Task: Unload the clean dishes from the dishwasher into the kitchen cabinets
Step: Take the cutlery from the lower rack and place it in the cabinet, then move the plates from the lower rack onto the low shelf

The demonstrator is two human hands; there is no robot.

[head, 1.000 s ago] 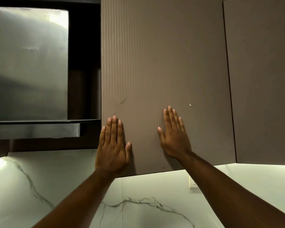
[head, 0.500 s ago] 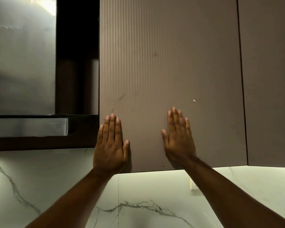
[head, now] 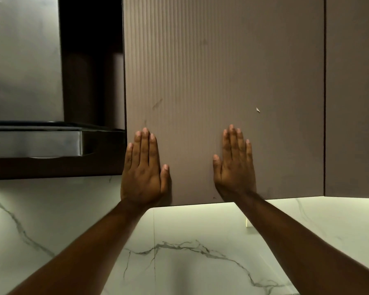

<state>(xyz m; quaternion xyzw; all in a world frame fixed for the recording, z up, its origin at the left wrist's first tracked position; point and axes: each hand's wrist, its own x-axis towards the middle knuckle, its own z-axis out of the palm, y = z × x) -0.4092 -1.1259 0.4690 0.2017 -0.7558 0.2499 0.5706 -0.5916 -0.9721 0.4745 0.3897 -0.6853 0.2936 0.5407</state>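
Step in hand, judged: working the upper cabinet door [head: 222,71], not handling dishes. No dish and no dishwasher in view. The door is ribbed, brown, lies flush with the neighbouring door [head: 353,92], and shows no handle. The press is probably either a push-latch release or a final closing. Cannot tell which.

Position: the door hangs just right of the steel range hood [head: 24,81] and above the marble backsplash [head: 179,252].

Hands: the left hand [head: 142,173] lies flat on the door's lower left corner, fingers straight and together, pointing up, thumb out to the side. The right hand [head: 234,167] lies flat near the lower middle, same pose. Neither hand grips anything. Both are open palms against the panel. Both forearms reach up and forward, roughly parallel, well apart.

Next move, judged: if it is a push latch, ease off evenly so the door springs, then hook fingers under the bottom edge. If it is closing, both hands are free to fetch dishes.
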